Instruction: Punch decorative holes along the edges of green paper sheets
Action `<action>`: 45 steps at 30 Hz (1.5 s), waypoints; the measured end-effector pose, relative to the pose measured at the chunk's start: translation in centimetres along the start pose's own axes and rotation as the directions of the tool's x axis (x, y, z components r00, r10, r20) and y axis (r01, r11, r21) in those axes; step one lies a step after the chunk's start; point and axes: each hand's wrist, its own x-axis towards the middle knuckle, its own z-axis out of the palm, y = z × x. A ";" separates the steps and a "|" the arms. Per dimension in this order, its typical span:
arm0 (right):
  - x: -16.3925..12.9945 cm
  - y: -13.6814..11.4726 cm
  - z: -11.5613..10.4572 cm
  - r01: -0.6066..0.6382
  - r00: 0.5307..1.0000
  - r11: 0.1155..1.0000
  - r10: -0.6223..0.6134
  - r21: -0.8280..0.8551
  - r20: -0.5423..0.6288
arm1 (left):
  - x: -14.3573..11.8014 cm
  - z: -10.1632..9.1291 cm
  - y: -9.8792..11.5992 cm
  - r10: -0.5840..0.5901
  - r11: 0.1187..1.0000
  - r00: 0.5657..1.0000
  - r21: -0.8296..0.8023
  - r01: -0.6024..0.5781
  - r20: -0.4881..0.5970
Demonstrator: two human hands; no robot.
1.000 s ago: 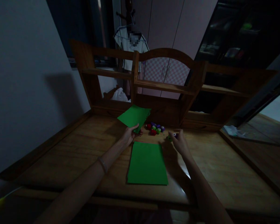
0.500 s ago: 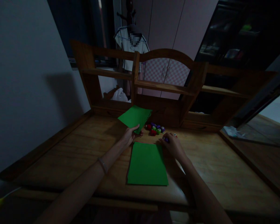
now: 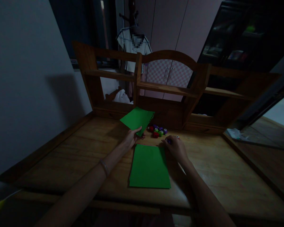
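a green sheet [image 3: 137, 120] was pinched at its near corner by the left hand [image 3: 132, 138], tilted up, its long axis running toward 2 o'clock. the right hand [image 3: 176, 147] was curled over a small purple piece [image 3: 168, 141], the grip hidden. the colored pieces [image 3: 158, 131] lay at 11 o'clock from it, nearer that hand.

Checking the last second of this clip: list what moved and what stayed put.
The right hand shifted left and toward the person, closing over a small purple piece near the flat green sheet. The left hand still holds the raised green sheet; the cluster of small coloured pieces stayed put.
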 end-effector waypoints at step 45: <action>0.0 0.1 0.2 -0.029 0.999 0.996 0.026 0.082 0.036 | 0.3 -0.5 -0.3 -0.007 1.000 1.000 -0.017 0.007 0.003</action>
